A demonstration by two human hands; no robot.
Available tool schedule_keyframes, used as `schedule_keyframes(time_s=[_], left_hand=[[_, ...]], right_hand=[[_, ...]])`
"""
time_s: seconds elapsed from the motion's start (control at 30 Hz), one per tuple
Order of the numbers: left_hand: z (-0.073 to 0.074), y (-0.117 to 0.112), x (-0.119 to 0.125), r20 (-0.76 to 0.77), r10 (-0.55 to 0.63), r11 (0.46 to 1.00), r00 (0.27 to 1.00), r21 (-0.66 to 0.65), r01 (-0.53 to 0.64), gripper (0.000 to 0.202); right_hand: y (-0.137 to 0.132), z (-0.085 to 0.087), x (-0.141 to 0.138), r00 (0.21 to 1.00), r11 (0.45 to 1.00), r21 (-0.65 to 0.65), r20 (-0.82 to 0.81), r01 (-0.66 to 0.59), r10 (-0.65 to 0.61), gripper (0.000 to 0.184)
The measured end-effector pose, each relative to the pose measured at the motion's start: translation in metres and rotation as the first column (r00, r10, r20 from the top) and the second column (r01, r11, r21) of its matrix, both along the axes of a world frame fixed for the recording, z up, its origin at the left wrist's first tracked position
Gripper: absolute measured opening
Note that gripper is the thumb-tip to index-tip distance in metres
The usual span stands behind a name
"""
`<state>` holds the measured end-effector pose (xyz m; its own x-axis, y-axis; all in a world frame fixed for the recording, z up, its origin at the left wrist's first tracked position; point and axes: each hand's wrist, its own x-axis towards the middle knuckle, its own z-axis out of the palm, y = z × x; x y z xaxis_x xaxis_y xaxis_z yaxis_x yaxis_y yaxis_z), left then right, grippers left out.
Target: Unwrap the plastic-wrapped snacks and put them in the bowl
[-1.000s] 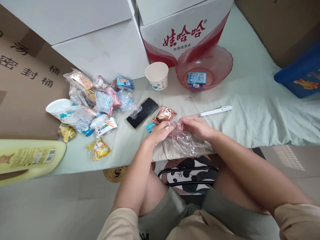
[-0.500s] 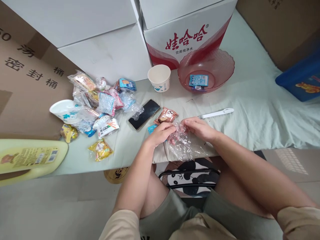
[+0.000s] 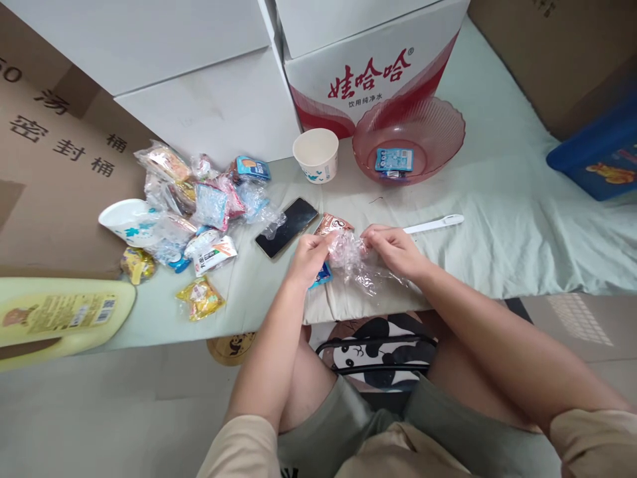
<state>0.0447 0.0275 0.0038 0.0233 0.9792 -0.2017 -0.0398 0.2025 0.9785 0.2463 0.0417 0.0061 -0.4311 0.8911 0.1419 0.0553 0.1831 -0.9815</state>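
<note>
Both my hands pinch a crumpled clear plastic bag [image 3: 354, 260] just above the front edge of the pale green cloth [image 3: 497, 226]. My left hand [image 3: 308, 255] grips its left side with fingers closed. My right hand [image 3: 393, 249] grips its right side, fingers curled. A brown snack packet [image 3: 332, 224] lies right behind my hands. A small blue packet [image 3: 322, 274] shows under my left hand. What is inside the bag I cannot make out.
A black phone [image 3: 287, 226] lies left of my hands, a white pen-like tool [image 3: 432, 224] to the right. Behind stand a paper cup [image 3: 316, 154] and a pink bowl [image 3: 438, 126] with a blue packet. A pile of wrapped snacks [image 3: 199, 199] lies at left.
My hands have lifted the plastic bag slightly and bunched it up closer together, nearer the brown packet. The blue packet now shows below my left hand.
</note>
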Motion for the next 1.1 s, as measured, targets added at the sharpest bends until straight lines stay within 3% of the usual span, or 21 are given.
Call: schedule_keyframes(time_s=[0.1, 0.17, 0.27, 0.37, 0.47, 0.6, 0.77, 0.83, 0.93, 1.1], left_hand=[[-0.001, 0.001, -0.001, -0.051, -0.013, 1.000, 0.999, 0.006, 0.013, 0.045], [0.002, 0.001, -0.001, 0.008, -0.025, 0.999, 1.000, 0.040, 0.025, 0.041], [0.008, -0.001, -0.001, 0.141, -0.113, 0.991, 0.984, 0.093, 0.101, 0.054], [0.010, -0.003, -0.001, 0.150, -0.231, 0.972, 0.961, 0.088, 0.220, 0.076], [0.007, -0.003, -0.002, 0.100, -0.288, 0.958, 0.952, 0.040, 0.285, 0.069], [0.005, 0.000, -0.003, 0.038, -0.211, 0.974, 0.977, 0.090, 0.207, 0.059], [0.006, 0.000, -0.002, -0.011, -0.145, 0.964, 0.989, 0.222, 0.144, 0.051], [0.007, -0.002, -0.001, 0.047, -0.139, 0.966, 0.989, 0.228, 0.125, 0.059], [0.006, -0.003, -0.001, 0.098, -0.171, 0.971, 0.980, 0.183, 0.151, 0.070], [0.003, -0.002, 0.000, -0.045, -0.221, 0.973, 0.974, 0.053, 0.223, 0.053]], right_hand=[[-0.002, -0.003, -0.002, 1.000, 0.999, 0.022, 0.011, -0.029, 0.029, 0.029], [-0.002, -0.007, -0.002, 1.000, 1.000, -0.028, -0.017, -0.001, 0.001, 0.020], [0.000, -0.012, -0.001, 0.995, 0.996, -0.074, -0.080, 0.057, -0.062, 0.029], [0.002, -0.012, 0.000, 0.984, 0.992, -0.098, -0.149, 0.079, -0.093, 0.037], [0.004, -0.010, 0.001, 0.975, 0.984, -0.139, -0.177, 0.112, -0.135, 0.040], [0.005, -0.011, 0.003, 0.960, 0.956, -0.221, -0.159, 0.192, -0.229, 0.042], [0.001, -0.012, 0.001, 0.993, 0.959, -0.282, -0.109, 0.004, -0.036, 0.082], [-0.001, -0.010, -0.001, 0.995, 0.959, -0.282, -0.096, -0.013, -0.015, 0.078], [-0.002, -0.005, -0.004, 0.984, 0.969, -0.247, -0.168, 0.020, -0.063, 0.057], [0.002, -0.002, -0.002, 0.961, 0.949, -0.303, -0.228, 0.085, -0.159, 0.047]])
